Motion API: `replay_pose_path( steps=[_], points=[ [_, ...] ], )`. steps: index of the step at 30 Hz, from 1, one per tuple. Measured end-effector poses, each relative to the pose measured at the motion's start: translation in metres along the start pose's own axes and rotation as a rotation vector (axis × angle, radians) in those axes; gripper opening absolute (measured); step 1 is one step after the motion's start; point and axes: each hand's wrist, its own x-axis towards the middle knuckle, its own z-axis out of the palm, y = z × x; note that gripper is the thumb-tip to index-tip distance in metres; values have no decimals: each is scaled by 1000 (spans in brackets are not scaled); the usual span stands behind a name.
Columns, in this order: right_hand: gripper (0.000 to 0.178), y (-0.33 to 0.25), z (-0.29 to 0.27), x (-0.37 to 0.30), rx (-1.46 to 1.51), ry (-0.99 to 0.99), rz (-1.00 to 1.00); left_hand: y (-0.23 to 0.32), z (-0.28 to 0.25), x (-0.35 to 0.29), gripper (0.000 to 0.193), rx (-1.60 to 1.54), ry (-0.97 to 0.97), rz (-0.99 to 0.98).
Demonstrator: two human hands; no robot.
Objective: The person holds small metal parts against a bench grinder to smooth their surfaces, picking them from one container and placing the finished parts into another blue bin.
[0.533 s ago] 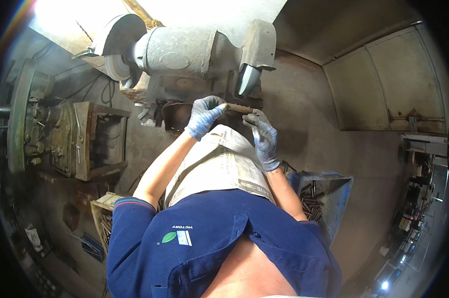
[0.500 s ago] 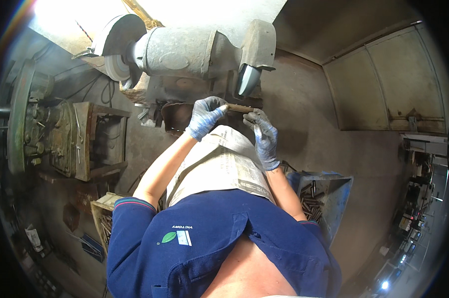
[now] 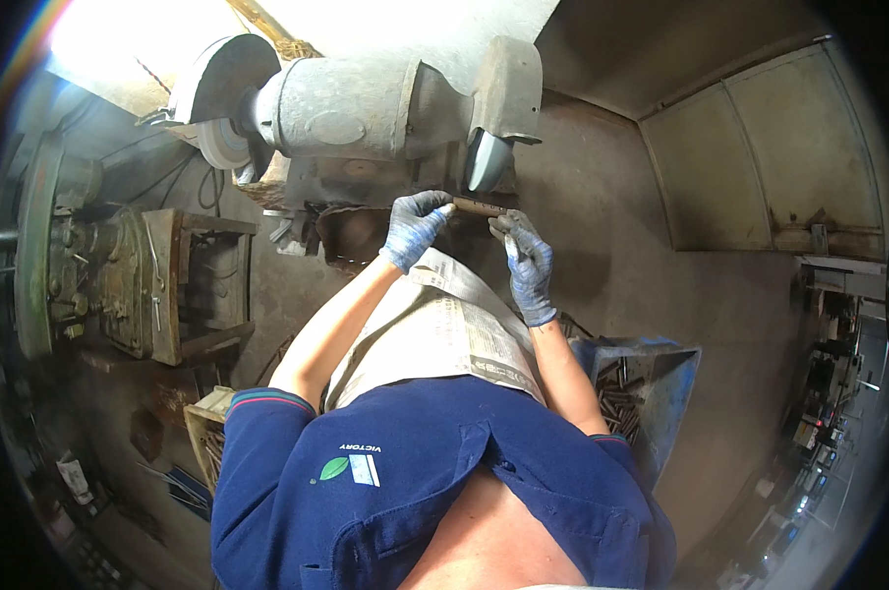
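Note:
A short brownish metal rod lies between my gloved hands, just below the right wheel of a grey bench grinder. My left hand pinches its left end between thumb and fingers. The fingers of my right hand are curled at the rod's other end. A thin pale strip shows against the right palm; I cannot make out whether it is another piece. Whether the rod touches the wheel is unclear. Both gloves are grey and blue. Sheets of newspaper cover my lap.
On the grinder's left side is a pale wheel under a round guard. A blue bin of metal rods stands by my right elbow, another box by my left. Heavy machinery stands at the left; large panels are at the right.
Both hands have shifted slightly right with the rod, which has turned a little about its length so that a darker, marked side shows. The view has also shifted slightly.

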Motion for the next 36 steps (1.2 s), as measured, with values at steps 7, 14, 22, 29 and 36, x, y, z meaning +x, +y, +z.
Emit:
replay_pose_path(
  steps=[7,14,22,29,36],
  points=[
    [17,7,-13,11,75,69,56,-22,19,14,13,-350,-24,-138],
    [19,16,-15,12,193,161,182,-11,39,17,10,-401,86,-177],
    [24,34,21,16,211,104,221,-16,4,19,7,-251,181,-136],
    [20,35,29,19,159,120,178,-18,-5,24,7,-259,160,-185],
    [24,44,-10,15,196,189,267,-16,30,30,9,-263,117,-184]
  ],
)
